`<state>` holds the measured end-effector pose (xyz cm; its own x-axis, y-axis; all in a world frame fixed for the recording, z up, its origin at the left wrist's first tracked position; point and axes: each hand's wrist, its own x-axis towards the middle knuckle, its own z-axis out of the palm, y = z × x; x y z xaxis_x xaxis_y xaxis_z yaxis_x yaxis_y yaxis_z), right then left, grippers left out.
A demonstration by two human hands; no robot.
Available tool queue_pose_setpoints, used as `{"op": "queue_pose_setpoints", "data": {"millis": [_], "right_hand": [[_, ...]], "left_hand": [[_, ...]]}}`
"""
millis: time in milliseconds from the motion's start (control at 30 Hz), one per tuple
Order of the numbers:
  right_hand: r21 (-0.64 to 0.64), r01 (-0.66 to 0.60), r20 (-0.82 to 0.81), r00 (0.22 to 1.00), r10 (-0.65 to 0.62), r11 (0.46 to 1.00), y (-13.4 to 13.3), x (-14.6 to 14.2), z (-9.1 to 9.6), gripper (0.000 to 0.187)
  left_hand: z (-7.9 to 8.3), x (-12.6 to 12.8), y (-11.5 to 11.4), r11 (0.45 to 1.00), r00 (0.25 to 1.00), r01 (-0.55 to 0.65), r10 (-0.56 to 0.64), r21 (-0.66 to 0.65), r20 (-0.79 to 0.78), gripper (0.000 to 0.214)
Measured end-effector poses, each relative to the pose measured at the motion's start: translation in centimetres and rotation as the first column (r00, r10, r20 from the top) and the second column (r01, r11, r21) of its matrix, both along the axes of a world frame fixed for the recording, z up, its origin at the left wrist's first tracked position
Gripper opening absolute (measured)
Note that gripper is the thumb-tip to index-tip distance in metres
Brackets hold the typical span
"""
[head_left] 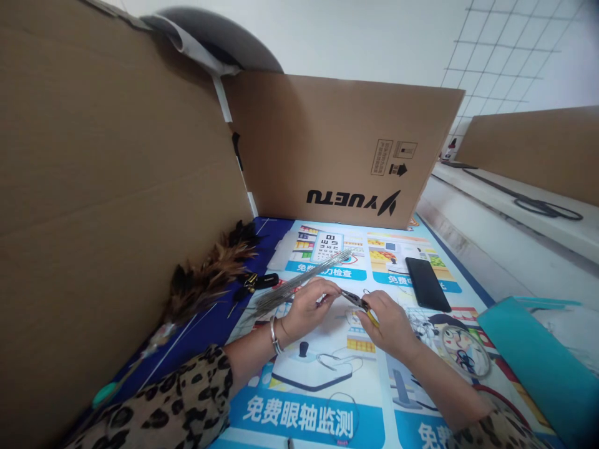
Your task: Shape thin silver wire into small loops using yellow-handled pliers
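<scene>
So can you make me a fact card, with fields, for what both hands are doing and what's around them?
Right hand: gripping yellow-handled pliers
Left hand: fingers closed at the pliers' tip; what they pinch is too small to tell
Left wrist: silver bangle
Beside left hand: bundle of thin metal wires
Further left: feather duster, black key fob
Beyond right hand: black smartphone, lying flat
At the back: cardboard panel printed YUETU, upside down
</scene>
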<state>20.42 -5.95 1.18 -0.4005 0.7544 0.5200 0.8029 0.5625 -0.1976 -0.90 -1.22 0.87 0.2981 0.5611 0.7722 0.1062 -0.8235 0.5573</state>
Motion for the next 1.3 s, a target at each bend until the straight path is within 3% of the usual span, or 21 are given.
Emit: {"op": "queue_pose_setpoints", "data": {"millis": [233, 500, 1300], "right_hand": [[0.048, -0.022, -0.012, 1.000, 0.022, 0.999, -0.11, 0.01, -0.13, 0.023], [0.069, 0.026, 0.038, 0.999, -0.029, 0.997, -0.11, -0.24, -0.33, 0.022], [-0.133, 0.067, 0.017, 0.998, -0.065, 0.989, -0.32, -0.74, -0.35, 0.016]], "left_hand": [[0.14, 0.02, -0.09, 0.997, 1.000, 0.002, -0.002, 0.077, -0.002, 0.016], [0.32, -0.07, -0.08, 0.996, 0.998, -0.050, 0.052, 0.070, -0.037, 0.012], [0.14, -0.29, -0.02, 0.999, 0.994, -0.039, 0.041, 0.021, -0.105, 0.012]]}}
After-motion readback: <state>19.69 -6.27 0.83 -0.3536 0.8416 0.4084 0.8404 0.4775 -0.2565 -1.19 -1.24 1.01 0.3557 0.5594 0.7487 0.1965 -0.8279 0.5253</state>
